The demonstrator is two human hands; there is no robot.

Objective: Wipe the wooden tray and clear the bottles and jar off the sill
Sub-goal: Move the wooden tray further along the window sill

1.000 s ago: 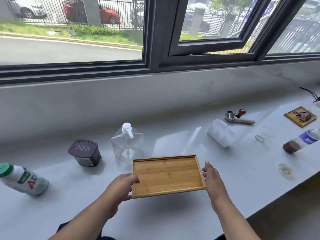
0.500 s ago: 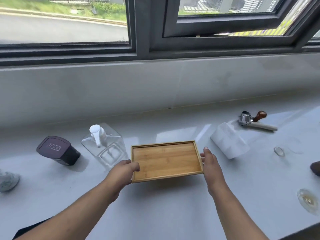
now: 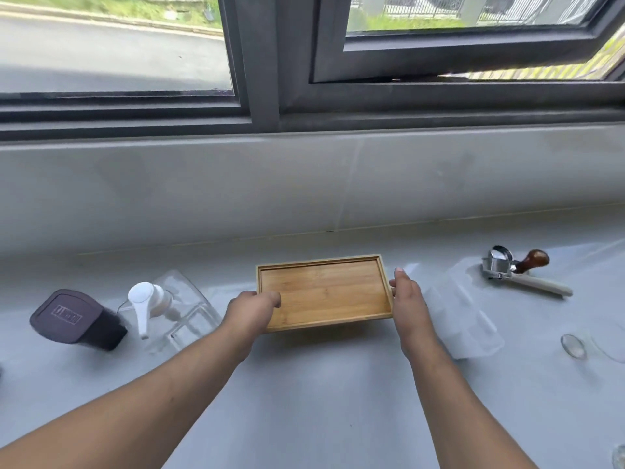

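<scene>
Gripping wooden tray, both hands.

We record one marking only: raised or embossed lettering in a rectangular panel on the dark lid of the jar, standing at the left of the sill. The characters are blurred and seen at an angle, and we cannot read them as a word. We find no legible text, label, brand, number or sign on the clear pump bottle just beside the jar, on the wooden tray, or on the other items at the right of the sill.
</scene>
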